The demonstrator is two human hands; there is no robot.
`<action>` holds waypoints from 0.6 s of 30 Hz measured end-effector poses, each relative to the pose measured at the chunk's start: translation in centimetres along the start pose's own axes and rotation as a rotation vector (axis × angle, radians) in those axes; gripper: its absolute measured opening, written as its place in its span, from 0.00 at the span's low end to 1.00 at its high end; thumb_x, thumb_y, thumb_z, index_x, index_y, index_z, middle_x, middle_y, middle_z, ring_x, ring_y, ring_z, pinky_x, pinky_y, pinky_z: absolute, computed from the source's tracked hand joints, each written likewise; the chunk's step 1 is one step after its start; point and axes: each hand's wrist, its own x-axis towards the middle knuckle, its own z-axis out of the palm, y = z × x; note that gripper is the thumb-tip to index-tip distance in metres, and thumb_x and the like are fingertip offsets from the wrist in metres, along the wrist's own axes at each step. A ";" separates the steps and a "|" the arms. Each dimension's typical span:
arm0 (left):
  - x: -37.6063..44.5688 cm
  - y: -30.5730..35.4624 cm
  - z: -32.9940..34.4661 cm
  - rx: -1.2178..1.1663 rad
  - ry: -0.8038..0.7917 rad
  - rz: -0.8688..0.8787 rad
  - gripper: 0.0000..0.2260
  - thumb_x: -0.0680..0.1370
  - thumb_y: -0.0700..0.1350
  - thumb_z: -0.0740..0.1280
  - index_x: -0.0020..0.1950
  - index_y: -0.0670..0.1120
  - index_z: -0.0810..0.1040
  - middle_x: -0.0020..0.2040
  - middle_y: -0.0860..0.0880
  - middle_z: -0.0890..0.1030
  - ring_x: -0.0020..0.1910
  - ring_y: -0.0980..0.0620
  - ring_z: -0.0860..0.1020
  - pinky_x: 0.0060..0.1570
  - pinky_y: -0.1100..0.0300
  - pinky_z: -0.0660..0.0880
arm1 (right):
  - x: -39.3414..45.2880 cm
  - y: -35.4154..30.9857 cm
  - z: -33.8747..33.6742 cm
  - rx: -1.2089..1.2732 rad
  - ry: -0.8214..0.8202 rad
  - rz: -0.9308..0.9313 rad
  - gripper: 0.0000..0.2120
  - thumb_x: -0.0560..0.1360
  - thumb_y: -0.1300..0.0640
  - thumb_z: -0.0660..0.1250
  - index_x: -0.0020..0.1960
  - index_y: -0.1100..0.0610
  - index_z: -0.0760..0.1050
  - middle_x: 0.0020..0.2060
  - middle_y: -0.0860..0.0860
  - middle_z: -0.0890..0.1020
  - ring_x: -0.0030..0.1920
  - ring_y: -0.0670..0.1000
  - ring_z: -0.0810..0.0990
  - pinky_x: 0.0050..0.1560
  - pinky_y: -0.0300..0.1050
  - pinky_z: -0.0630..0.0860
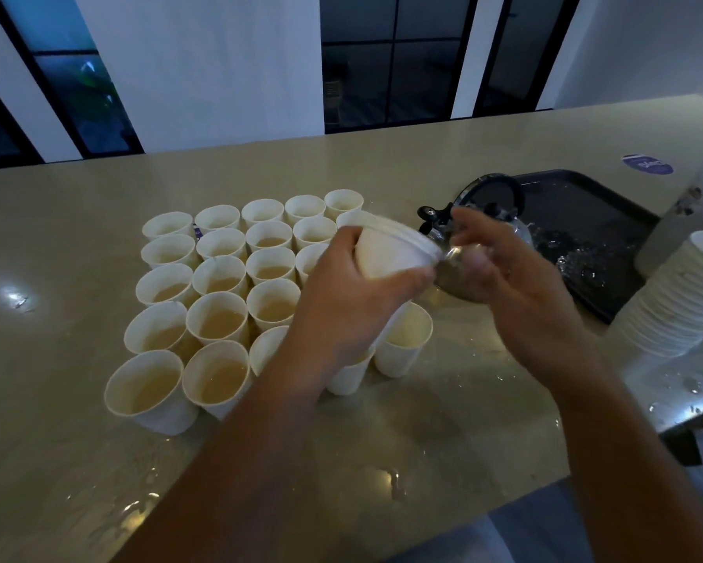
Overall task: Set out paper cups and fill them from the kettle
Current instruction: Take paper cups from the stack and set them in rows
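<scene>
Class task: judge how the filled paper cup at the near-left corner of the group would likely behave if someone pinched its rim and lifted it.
The near-left paper cup holds liquid, so it is probably heavy for its thin wall. A pinch would likely buckle the rim and spill. The counter looks wet, so the cup may slide when pushed.

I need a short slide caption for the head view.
Left hand holds nested paper cups above filled cups, kettle behind.

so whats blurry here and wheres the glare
Head view: dim, bluish light; the held paper cups and right hand smear with motion blur, the left hand less so; glare spots on the wet countertop; wide-angle lens bows the counter's far edge.
</scene>
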 end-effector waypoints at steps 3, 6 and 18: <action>1.2 2.1 2.8 -0.029 -0.031 0.122 0.29 0.72 0.60 0.73 0.67 0.57 0.64 0.51 0.59 0.74 0.46 0.61 0.77 0.38 0.66 0.76 | 1.6 -0.8 -1.3 0.129 0.132 -0.010 0.19 0.83 0.45 0.53 0.72 0.47 0.67 0.58 0.48 0.77 0.52 0.45 0.80 0.46 0.36 0.79; 2.8 3.5 5.4 -0.009 -0.061 0.207 0.26 0.76 0.58 0.69 0.67 0.55 0.59 0.49 0.57 0.72 0.43 0.58 0.77 0.38 0.61 0.81 | 5.2 0.7 -3.1 0.106 0.384 0.053 0.16 0.84 0.47 0.54 0.66 0.50 0.73 0.54 0.51 0.80 0.50 0.49 0.81 0.47 0.43 0.82; 16.1 3.0 5.6 0.499 0.022 0.170 0.31 0.72 0.53 0.75 0.69 0.48 0.65 0.61 0.48 0.74 0.52 0.50 0.73 0.48 0.59 0.71 | 19.8 8.6 -7.6 -0.934 -0.371 0.245 0.23 0.80 0.37 0.58 0.68 0.49 0.71 0.67 0.54 0.74 0.63 0.56 0.72 0.62 0.54 0.68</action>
